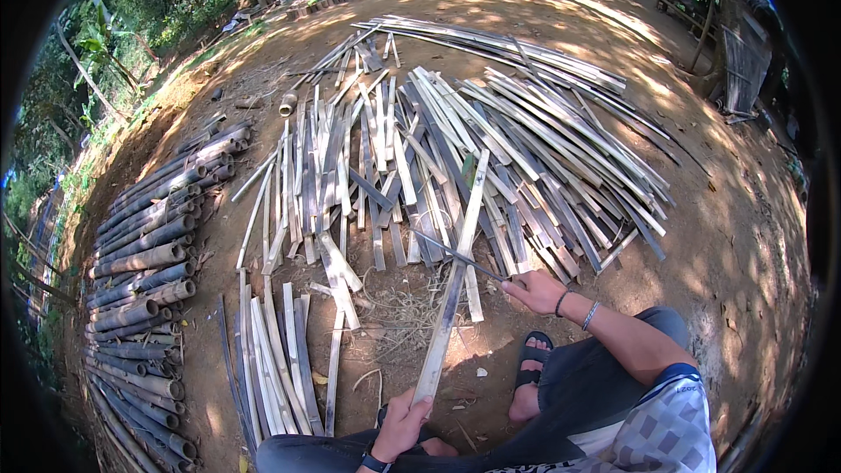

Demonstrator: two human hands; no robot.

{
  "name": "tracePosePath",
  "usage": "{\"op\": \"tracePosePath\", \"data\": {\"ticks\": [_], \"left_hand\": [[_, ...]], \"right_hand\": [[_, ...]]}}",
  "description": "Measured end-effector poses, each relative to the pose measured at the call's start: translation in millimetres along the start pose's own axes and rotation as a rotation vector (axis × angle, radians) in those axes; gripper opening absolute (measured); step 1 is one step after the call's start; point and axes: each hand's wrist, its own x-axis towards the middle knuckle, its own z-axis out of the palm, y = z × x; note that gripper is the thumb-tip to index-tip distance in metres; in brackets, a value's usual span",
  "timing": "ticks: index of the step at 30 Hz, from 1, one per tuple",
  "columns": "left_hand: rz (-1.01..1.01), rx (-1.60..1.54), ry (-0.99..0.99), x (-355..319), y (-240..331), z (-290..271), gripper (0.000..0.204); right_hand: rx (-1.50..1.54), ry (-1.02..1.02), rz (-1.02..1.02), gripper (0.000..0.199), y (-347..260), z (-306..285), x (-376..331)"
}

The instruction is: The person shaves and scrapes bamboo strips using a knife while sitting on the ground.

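My left hand (404, 417) is closed round the near end of a long, pale split bamboo strip (436, 343), which slants up and away from me. In my right hand (535, 292) is the handle of a long, thin dark-bladed knife (447, 249). Its blade points left and crosses the strip around the middle; whether it cuts into the strip I cannot tell. Fibrous shavings (401, 315) lie on the ground just left of the strip. A short bamboo piece (340, 263) lies beyond them.
A wide heap of split bamboo strips (534, 158) spreads over the dirt ahead. A smaller bundle of strips (273, 359) lies at my left. Dark bamboo poles (144, 258) are stacked at the far left. My sandalled foot (531, 368) rests right of the strip.
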Motion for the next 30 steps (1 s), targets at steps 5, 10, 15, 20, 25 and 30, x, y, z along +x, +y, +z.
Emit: {"op": "tracePosePath", "data": {"ticks": [5,10,15,20,25,30], "left_hand": [[-0.016,0.064,0.003,2,7,-1,0.026],[-0.022,0.02,-0.033,5,-2,2,0.025],[-0.135,-0.186,0.01,3,1,0,0.021],[-0.03,-0.122,-0.037,-1,10,4,0.019],[-0.09,-0.271,-0.06,1,6,-2,0.019],[-0.089,-0.332,-0.085,2,7,1,0.02]], "right_hand": [[-0.092,-0.126,-0.128,0.06,-26,-3,-14],[-0.048,-0.112,-0.029,0.063,-12,-2,7],[-0.144,-0.137,-0.172,0.067,-23,3,-6],[0.044,0.044,0.163,0.066,21,-2,22],[-0.058,-0.137,-0.12,0.064,-12,10,-5],[-0.03,-0.091,-0.05,0.062,-2,7,10]]}}
